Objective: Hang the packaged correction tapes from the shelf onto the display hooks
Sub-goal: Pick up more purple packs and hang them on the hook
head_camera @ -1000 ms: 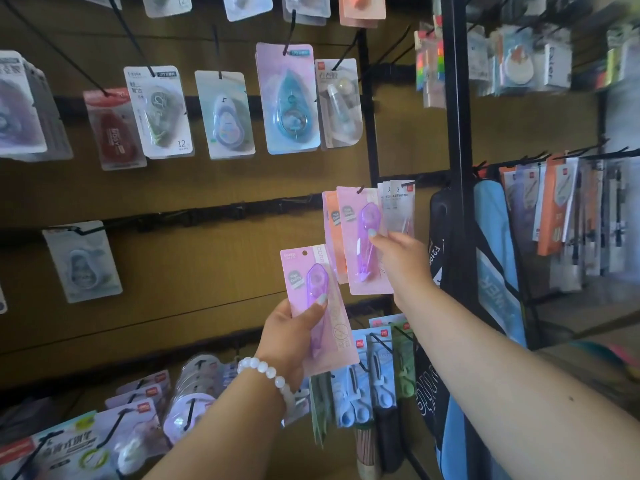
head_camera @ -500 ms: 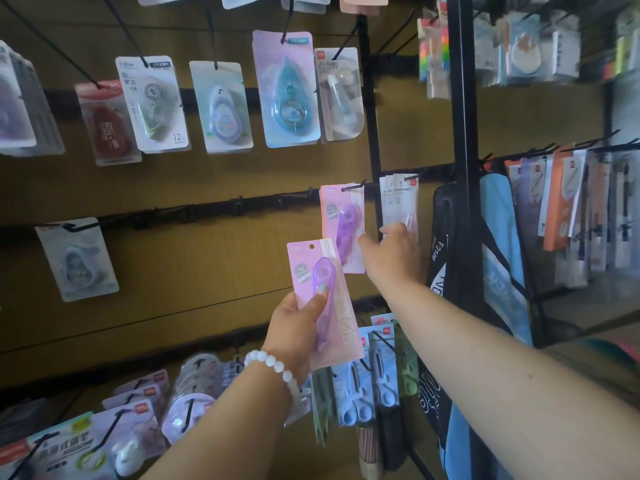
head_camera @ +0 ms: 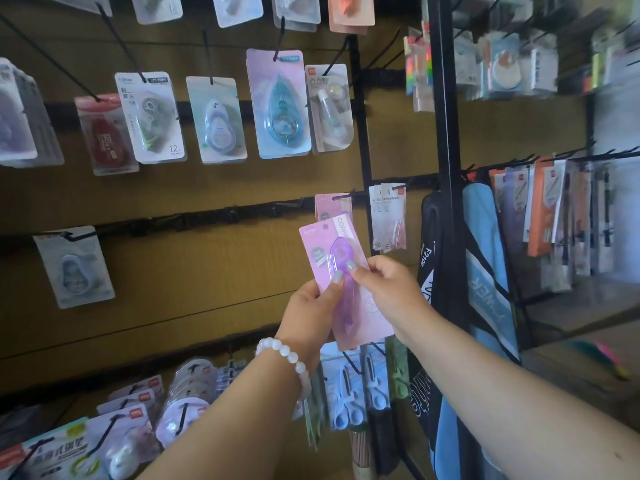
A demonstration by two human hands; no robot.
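Head view: left hand (head_camera: pixel 313 306) and right hand (head_camera: pixel 388 292) are both pinching pink pack (head_camera: pixel 341 271), just below hook (head_camera: pixel 346 195). Risk: hole is missing hook tip during handover w/ tilted pack; pack is slipping, dropping.

Bare wooden back panel (head_camera: pixel 194 271) lies open left of the pink pack (head_camera: pixel 346 282), between the empty black hooks (head_camera: pixel 221 216) on the middle rail and the bottom-row packs (head_camera: pixel 187 393). The hook (head_camera: pixel 341 197) above the pink pack already carries a matching pack (head_camera: pixel 329 206). Just to its right hang clear packs (head_camera: pixel 388 216); beyond them the black upright post (head_camera: pixel 446 168) and a blue bag (head_camera: pixel 485 271) close off the right side.
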